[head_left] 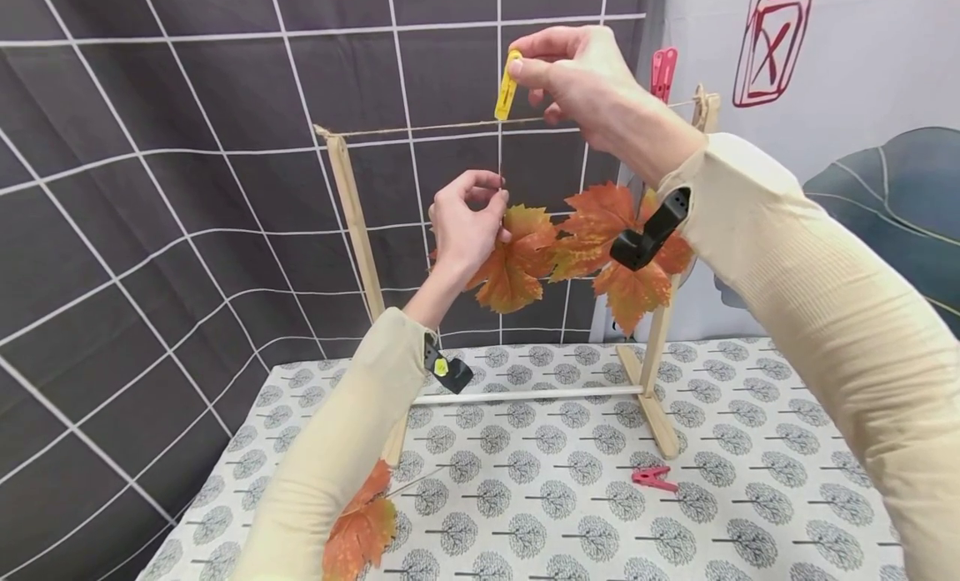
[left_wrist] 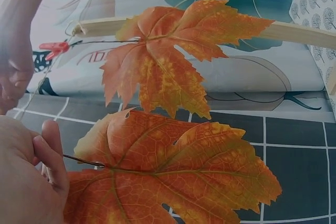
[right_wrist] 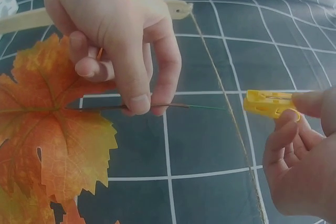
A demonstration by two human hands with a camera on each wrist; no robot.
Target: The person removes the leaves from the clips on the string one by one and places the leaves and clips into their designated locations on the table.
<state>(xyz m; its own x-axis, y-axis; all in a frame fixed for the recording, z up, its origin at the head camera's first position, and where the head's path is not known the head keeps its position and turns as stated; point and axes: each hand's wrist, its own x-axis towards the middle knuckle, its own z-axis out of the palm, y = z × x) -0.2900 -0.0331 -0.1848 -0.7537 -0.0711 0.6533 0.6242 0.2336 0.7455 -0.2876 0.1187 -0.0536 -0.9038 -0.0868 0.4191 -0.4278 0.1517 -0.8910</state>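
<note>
My left hand (head_left: 468, 221) pinches the thin dark stem of an orange maple leaf (right_wrist: 52, 108), which hangs below the fingers. The stem's green tip reaches the twine (right_wrist: 215, 64) in the right wrist view. Above it, my right hand (head_left: 581, 72) holds a yellow clothespin (head_left: 507, 85) between thumb and fingers, its far end close to the twine. Whether its jaws grip the twine or stem, I cannot tell. To the right, another maple leaf (left_wrist: 163, 45) hangs from the twine by a red-pink clothespin (left_wrist: 53, 50).
Wooden posts (head_left: 352, 222) carry the twine, with a white rod (head_left: 525, 395) low between them. A pink clothespin (head_left: 654, 478) and another maple leaf (head_left: 362, 527), partly behind my left sleeve, lie on the tree-print tablecloth (head_left: 555, 498). A dark gridded curtain (head_left: 187, 189) hangs behind.
</note>
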